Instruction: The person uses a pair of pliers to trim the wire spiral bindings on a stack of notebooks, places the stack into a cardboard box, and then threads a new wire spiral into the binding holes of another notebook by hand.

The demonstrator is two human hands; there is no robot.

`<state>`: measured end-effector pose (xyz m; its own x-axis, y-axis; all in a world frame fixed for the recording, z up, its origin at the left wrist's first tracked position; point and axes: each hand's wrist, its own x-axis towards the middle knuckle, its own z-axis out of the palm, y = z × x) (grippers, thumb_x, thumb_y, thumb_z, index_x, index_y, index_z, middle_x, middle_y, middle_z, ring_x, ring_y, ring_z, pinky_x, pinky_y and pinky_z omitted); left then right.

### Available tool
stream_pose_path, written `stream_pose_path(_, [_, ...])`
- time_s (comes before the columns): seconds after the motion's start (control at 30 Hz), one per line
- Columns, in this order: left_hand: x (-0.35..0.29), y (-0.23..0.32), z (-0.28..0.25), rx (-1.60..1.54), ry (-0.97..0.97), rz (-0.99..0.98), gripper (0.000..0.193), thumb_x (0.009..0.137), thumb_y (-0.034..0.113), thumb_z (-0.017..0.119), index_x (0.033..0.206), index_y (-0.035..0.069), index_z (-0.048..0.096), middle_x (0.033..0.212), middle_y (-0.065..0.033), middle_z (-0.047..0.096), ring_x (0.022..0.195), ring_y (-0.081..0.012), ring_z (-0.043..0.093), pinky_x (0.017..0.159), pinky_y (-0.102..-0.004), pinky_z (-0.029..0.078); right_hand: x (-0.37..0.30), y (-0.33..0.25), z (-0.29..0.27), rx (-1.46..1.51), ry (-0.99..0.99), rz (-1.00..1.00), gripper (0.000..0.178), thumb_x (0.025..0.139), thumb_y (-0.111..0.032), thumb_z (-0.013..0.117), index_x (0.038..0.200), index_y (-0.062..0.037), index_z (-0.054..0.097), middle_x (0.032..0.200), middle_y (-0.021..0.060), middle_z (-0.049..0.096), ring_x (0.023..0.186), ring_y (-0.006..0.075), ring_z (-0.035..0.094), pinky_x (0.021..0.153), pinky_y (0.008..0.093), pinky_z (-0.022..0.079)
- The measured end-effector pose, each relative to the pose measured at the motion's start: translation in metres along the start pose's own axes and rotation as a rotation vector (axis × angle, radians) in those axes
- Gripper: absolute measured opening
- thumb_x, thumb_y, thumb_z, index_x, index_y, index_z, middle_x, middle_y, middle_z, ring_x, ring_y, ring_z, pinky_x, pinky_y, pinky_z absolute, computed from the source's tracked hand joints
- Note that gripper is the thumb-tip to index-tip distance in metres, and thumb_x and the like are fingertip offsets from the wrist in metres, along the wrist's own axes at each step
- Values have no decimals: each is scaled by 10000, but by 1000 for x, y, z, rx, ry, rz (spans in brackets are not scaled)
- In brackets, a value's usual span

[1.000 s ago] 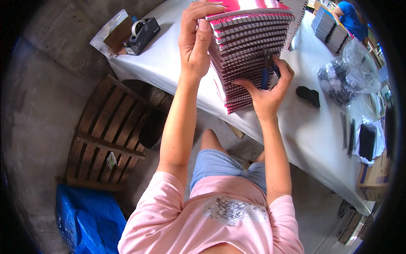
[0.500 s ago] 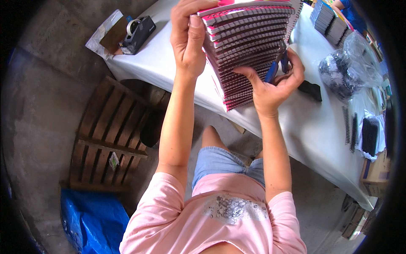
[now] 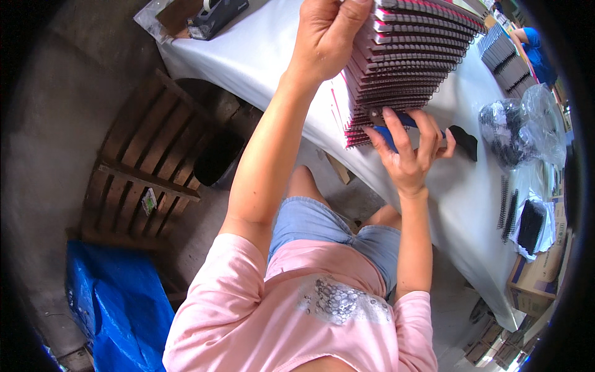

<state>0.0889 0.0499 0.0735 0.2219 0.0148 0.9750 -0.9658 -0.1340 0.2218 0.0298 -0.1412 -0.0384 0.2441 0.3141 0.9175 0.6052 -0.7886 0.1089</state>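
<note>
Floor, far left: a crumpled blue tarp (image 3: 118, 304) lies below a slatted wooden pallet (image 3: 136, 180).
Table's left end: a dark tape dispenser (image 3: 217, 17) sits on the white-covered table (image 3: 279, 74), partly cut off by the upper edge of view.
Left hand: the person's left hand (image 3: 328, 37) is closed on the upper left corner of the notebook stack, thumb on the near side; some fingers are out of sight.
Notebook stack: a tall pile of pink-and-white notebooks (image 3: 409, 62) is at the table's near edge, its rows of dark spiral bindings facing the person.
Pliers: blue-handled pliers (image 3: 385, 137) are at the lowest bindings; I cannot tell whether their tips touch.
Right hand: the right hand (image 3: 412, 149) is half open, fingers spread and bent loosely around the pliers' handles.
Beside it: a dark object (image 3: 463, 142) of unclear kind lies on the cloth.
Table's right side: a clear bag (image 3: 505, 127) of black coils, loose coils (image 3: 508, 211), and a cardboard box (image 3: 536, 273) below.
Far right: another person's blue sleeve (image 3: 538, 53) shows beside more notebooks (image 3: 505, 59).
</note>
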Motion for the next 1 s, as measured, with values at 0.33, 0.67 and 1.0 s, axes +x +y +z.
stream_pose_path(0.33, [2,-3,-13,-33,-101,-1,368,980,277,382,1123,-2,574,1146,-129,542,1143,-248,447,1010,-369,295,7,3,5,-95,45,-90,476,682,-518,719,1087,-284,630,1052,-13,562,976,144,508,988,421,194])
stream_pose_path(0.67, [6,-3,-15,-28,-161,38,360,974,280,385,1122,24,591,1135,-114,561,1141,-247,451,1024,-384,278,15,25,10,-85,135,-246,477,631,-447,779,1067,-310,645,1009,-8,571,917,167,510,908,401,241])
stream_pose_path(1.0, [0,-13,-13,-65,-124,11,339,949,268,443,1119,11,585,1135,-115,558,1138,-259,450,1020,-394,284,15,30,-4,130,68,-132,464,622,-329,810,1057,-272,656,1000,-1,583,881,161,525,831,339,293])
